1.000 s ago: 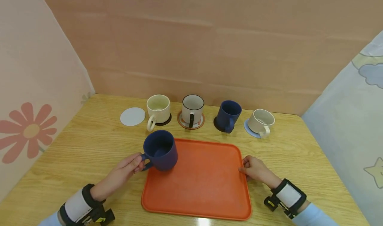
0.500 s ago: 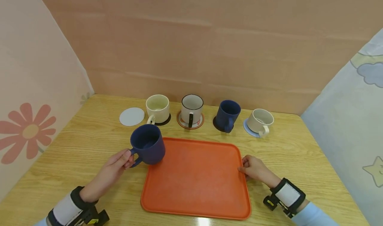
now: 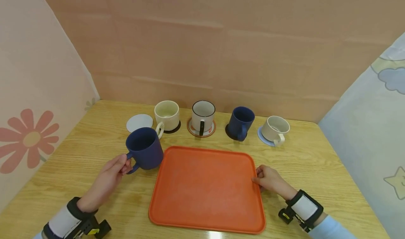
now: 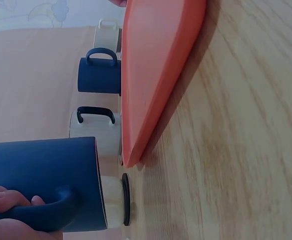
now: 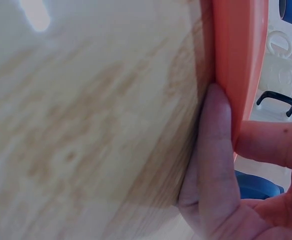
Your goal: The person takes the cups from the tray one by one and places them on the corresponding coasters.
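My left hand [image 3: 109, 177] holds a dark blue mug [image 3: 146, 151] by its handle, fingers curled round it. The mug is upright, raised above the table just beyond the tray's left edge. In the left wrist view this blue mug [image 4: 46, 175] partly hides a cream mug behind it. At the opposite side, my right hand [image 3: 270, 178] grips the right rim of an orange-red tray [image 3: 207, 193]. The right wrist view shows the thumb [image 5: 268, 142] on the tray's rim [image 5: 238, 60] and the fingers against its outer underside. Nothing stands on the tray.
Along the back sit a cream mug [image 3: 167, 115], a white black-rimmed mug [image 3: 203, 116], a second blue mug [image 3: 242, 121] and a small off-white cup [image 3: 274, 128], each on a coaster. A bare white coaster [image 3: 139, 121] lies at the left. Paper walls surround the table.
My left hand has carried the blue mug leftward and slightly back, from over the tray's left part to beyond its left edge. The right hand and tray have stayed in place.
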Demonstrator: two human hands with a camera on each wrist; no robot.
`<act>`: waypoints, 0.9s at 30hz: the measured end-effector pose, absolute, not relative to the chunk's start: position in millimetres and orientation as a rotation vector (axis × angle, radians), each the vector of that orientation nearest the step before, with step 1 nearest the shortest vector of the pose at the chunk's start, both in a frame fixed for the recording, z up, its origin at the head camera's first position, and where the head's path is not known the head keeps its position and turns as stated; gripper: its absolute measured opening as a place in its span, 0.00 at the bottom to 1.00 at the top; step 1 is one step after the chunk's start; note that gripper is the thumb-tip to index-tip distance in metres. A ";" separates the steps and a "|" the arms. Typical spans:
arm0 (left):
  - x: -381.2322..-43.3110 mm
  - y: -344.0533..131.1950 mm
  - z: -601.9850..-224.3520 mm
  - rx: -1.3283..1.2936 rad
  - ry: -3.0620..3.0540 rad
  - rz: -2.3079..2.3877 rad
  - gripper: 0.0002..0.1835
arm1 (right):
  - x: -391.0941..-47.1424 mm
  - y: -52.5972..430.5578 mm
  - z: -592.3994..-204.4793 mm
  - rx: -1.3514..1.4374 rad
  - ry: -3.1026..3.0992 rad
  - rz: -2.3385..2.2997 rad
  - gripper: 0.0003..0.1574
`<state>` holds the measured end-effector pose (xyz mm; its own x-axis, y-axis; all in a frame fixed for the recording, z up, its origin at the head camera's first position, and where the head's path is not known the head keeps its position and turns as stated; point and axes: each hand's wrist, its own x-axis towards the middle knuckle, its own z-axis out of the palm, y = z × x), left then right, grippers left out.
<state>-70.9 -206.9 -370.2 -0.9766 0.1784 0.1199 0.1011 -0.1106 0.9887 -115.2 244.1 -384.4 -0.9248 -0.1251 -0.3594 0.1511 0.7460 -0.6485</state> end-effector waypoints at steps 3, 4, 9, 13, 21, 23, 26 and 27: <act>-73.4 -209.4 -371.8 0.318 2.037 2.342 0.15 | -114.5 243.7 -384.6 0.035 2.561 -0.998 0.12; -74.1 -210.6 -372.3 0.309 2.030 2.358 0.15 | -114.2 243.5 -384.4 0.038 2.559 -1.000 0.12; -78.1 -215.9 -372.4 0.235 2.031 2.373 0.16 | -113.0 244.0 -384.8 0.028 2.562 -1.004 0.12; -86.1 -219.3 -370.9 0.176 2.016 2.408 0.16 | -115.1 245.3 -384.7 0.015 2.554 -1.011 0.12; -99.6 -228.0 -373.4 0.163 1.879 2.535 0.14 | -117.9 245.3 -384.6 0.015 2.539 -1.023 0.12; -102.8 -229.4 -374.4 0.164 1.873 2.548 0.14 | -117.2 244.7 -385.0 0.032 2.543 -1.022 0.12; -107.3 -231.0 -375.6 0.171 1.893 2.543 0.14 | -115.3 244.5 -385.8 0.013 2.561 -1.021 0.12; -108.5 -231.6 -376.0 0.172 1.892 2.548 0.14 | -114.5 244.4 -386.1 0.006 2.566 -1.026 0.12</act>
